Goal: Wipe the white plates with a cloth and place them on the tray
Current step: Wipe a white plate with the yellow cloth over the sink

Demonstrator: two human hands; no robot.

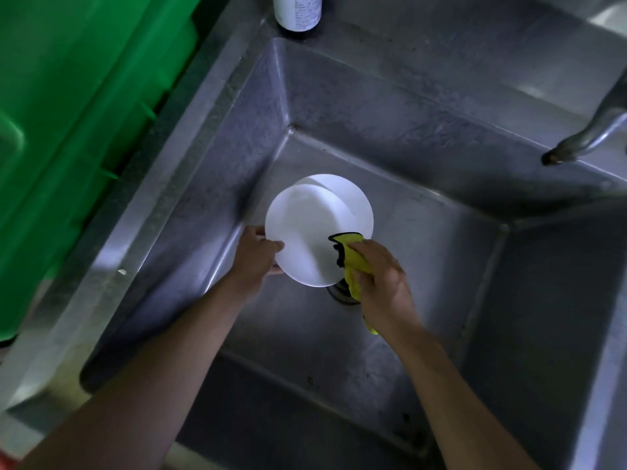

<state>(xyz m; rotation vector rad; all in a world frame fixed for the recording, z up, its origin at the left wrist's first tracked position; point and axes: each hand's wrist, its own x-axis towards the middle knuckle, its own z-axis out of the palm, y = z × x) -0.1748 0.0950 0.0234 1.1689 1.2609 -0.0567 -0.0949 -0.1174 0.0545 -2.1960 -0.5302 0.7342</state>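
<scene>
A white plate (305,239) is held over the steel sink (407,137), gripped at its left rim by the left hand (258,254), thumb curled over the edge. A second white plate (342,198) shows just behind it, toward the upper right; whether the two touch cannot be told. The yellow cloth (353,262), dark-edged and bunched, is clutched in the right hand (380,276) and pressed against the lower right rim of the front plate. The bare face of the plate lies to the upper left of the cloth hand, so the wipe is judged to run that way, toward the holding hand. The plate looks smooth, glossy and round; the cloth soft and nappy; the sink dull and scuffed. A green crate (68,113) is seen at the frame's left, a bottle (297,11) at the top, a tap (583,137) at the right. No tray can be made out.
</scene>
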